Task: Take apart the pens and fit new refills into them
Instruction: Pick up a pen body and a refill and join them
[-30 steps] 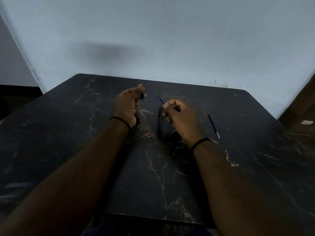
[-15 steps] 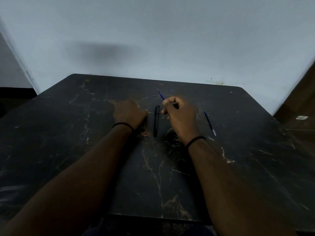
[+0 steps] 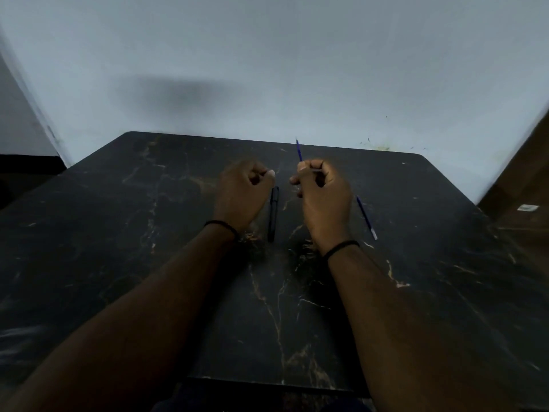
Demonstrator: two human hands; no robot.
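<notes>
My right hand pinches a thin blue refill, which sticks up and away from my fingers. My left hand is curled into a fist just left of it, and nothing shows inside the fist. A black pen lies on the dark marble table between my two hands, pointing away from me. A second blue refill with a pale tip lies on the table just right of my right hand.
A pale wall rises right behind the table's far edge. The near table edge is at the bottom. A brown surface with a small white label is at far right.
My left hand went down to the table and now is up again as a fist, without the pen part it held before. My right hand has lifted a little with the refill.
</notes>
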